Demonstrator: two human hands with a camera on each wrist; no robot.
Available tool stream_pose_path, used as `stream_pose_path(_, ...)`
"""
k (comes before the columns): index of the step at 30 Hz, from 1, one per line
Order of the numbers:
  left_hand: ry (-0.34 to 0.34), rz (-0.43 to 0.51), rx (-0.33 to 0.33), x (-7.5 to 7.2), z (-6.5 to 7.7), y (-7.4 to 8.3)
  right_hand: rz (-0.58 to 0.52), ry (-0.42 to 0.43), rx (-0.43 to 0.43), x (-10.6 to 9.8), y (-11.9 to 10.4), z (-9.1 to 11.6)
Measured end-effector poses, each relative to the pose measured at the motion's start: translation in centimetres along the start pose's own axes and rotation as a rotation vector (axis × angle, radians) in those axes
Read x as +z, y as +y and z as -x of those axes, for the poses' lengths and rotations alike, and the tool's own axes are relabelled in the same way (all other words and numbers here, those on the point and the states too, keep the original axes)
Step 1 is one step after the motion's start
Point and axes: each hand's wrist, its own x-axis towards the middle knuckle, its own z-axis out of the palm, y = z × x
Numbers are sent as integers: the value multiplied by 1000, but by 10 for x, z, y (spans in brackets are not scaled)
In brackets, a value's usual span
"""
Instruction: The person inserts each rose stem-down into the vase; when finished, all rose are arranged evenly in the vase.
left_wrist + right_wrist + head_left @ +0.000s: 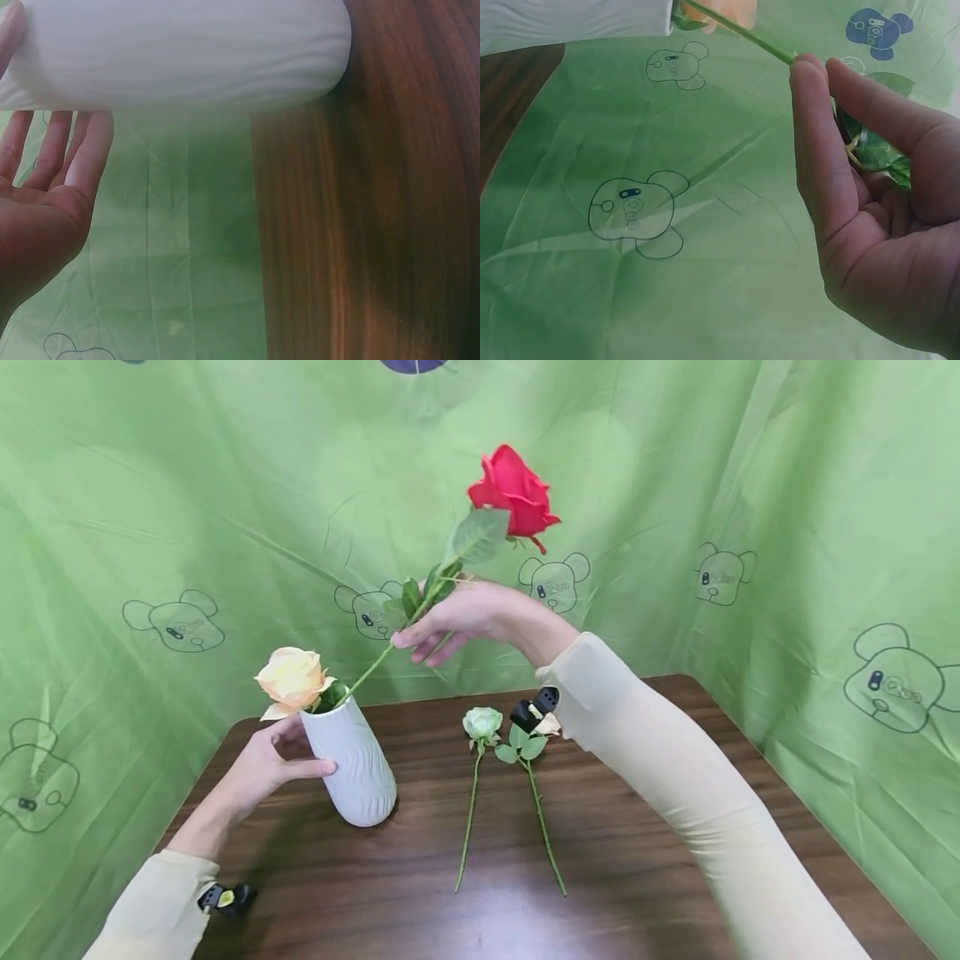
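Observation:
My left hand [258,768] holds a white ribbed vase [352,768], thumb on its near side and fingers behind. In the head view the vase leans left, its base on the table. A peach rose [291,678] sits in its mouth, the bloom over the left rim. Above and to the right, my right hand [468,618] pinches the green stem [750,36] of a red rose [516,493] between thumb and fingers. That stem slants down to the left, and its lower end is hidden inside the vase mouth. The red bloom points up and right.
On the brown wooden table [420,877] lie a pale green rose [482,724] and, to its right, another long-stemmed rose [550,724], its bloom partly hidden behind the right wrist camera. Green cloth [247,485] with bear drawings hangs around the table's back and sides.

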Motion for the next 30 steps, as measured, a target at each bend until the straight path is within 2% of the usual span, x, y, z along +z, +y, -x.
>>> stream_pose_path(4, -2, 1, 0, -1, 0, 2, -4, -24, 8, 8, -4, -11)
stream_pose_path(10, 0, 3, -2, 1, 2, 1, -47, -41, -11, 24, 2, -26)
stream_pose_path(20, -9, 42, -24, 2, 2, -1, -50, -19, 3, 43, 10, -40)
stream_pose_path(27, -11, 55, -32, 2, 0, -2, -105, 13, -16, 53, 18, -50)
stream_pose_path(30, -12, 57, -32, 4, -1, -3, -88, 17, -14, 57, 20, -53)
